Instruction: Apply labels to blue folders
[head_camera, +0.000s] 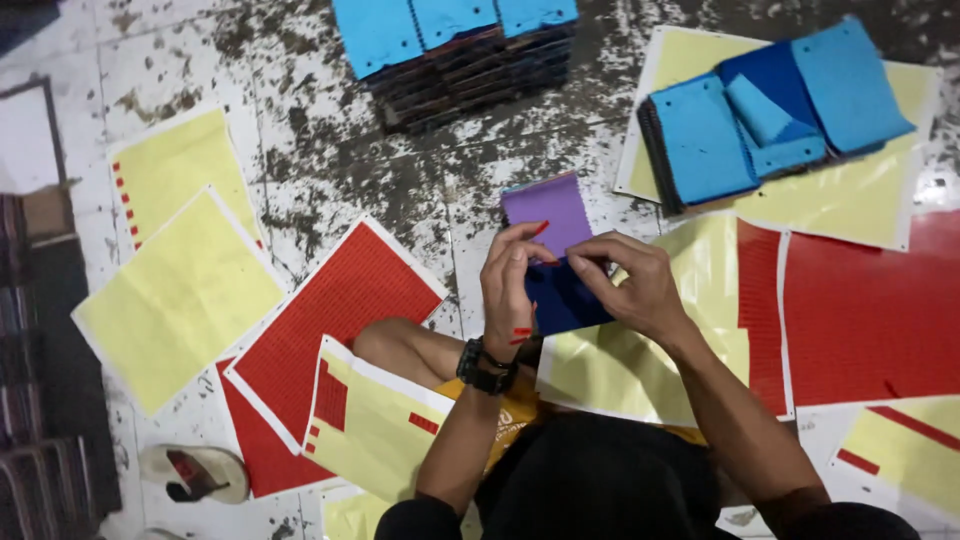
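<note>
Head cam: both hands pinch a small swatch book (556, 262), left hand (508, 280) pressing a red sticker (540, 229) onto its purple page beside right hand (628, 282); finished-looking blue stacks (770, 120) beyond, sticker sheets (340, 310) still mostly full.

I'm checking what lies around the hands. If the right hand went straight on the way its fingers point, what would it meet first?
The right hand points left across the fabric swatches, so it would most likely meet the fingers of the left hand first, which hold the same swatches. Depth between them is hard to judge.
</note>
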